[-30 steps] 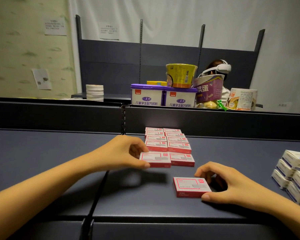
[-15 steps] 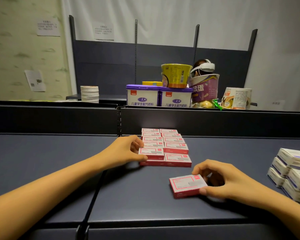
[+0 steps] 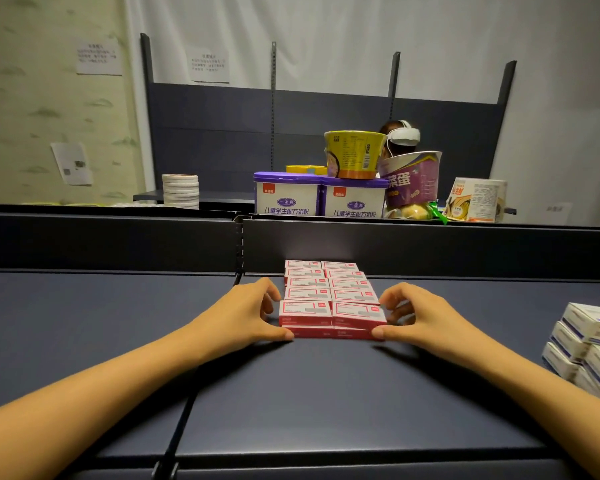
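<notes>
Small red-and-white boxes (image 3: 329, 285) lie in two columns on the dark shelf (image 3: 291, 393), running back to its rear wall. At the front of the rows, two boxes sit on top of two others, forming a low front stack (image 3: 331, 318). My left hand (image 3: 246, 317) holds the stack's left end, thumb against the front face and fingers curled at the side. On the right end my right hand (image 3: 423, 318) does the same, thumb on the front corner, fingers round the side.
White boxes with purple stripes (image 3: 589, 344) are piled at the shelf's right edge. A seam (image 3: 184, 410) splits the shelf at left. Beyond the rear wall (image 3: 430, 251) stand milk-powder tubs (image 3: 319, 199), noodle bowls (image 3: 354, 154), round tins (image 3: 181, 190) and a person in a white headset (image 3: 402, 136).
My right hand lifted the loose red box from the shelf front onto the right front box. My left hand set its box on the left one. Both hands now flank the stack.
</notes>
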Tool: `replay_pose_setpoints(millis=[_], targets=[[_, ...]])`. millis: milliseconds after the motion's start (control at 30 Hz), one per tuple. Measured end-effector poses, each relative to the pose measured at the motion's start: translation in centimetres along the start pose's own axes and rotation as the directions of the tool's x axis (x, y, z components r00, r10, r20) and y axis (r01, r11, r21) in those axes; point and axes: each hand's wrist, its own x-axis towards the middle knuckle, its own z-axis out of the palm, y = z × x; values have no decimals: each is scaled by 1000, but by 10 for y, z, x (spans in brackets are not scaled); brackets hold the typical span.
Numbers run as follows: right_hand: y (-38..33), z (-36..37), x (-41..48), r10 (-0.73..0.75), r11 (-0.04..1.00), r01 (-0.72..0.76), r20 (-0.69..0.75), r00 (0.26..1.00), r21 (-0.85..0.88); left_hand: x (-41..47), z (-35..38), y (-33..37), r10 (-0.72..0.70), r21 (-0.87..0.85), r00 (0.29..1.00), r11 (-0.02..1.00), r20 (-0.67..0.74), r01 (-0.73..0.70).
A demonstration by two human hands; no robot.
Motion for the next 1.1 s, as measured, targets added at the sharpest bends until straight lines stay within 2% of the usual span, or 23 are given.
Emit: replay_pose_setpoints(millis=[133, 467, 667, 733, 833, 933, 1100], targets=[[-2, 3, 0, -15, 997, 15, -7, 1000, -76, 0, 2, 4, 3, 97, 999, 995, -39, 1], [0, 2, 8, 24, 996, -26, -28, 999, -82, 7, 9, 2, 24, 111, 996, 994, -89, -14], [1, 3, 7, 61, 994, -62, -19, 998, -89, 8, 8, 4, -16, 143, 998, 989, -54, 24], [-3, 0, 1, 59, 995, -61, -32, 998, -81, 4, 5, 8, -19, 104, 998, 994, -62, 25], [-17, -18, -14, 23, 997, -27, -53, 998, -71, -5, -2, 26, 49, 18, 994, 999, -96, -47], [-30, -57, -36, -9, 997, 6, -41, 999, -71, -10, -4, 58, 152, -22, 986, 988, -71, -154], [-19, -125, -82, -7, 999, 10, -68, 998, 46, -3, 10, 115, 317, -115, 948, 943, 18, -313]])
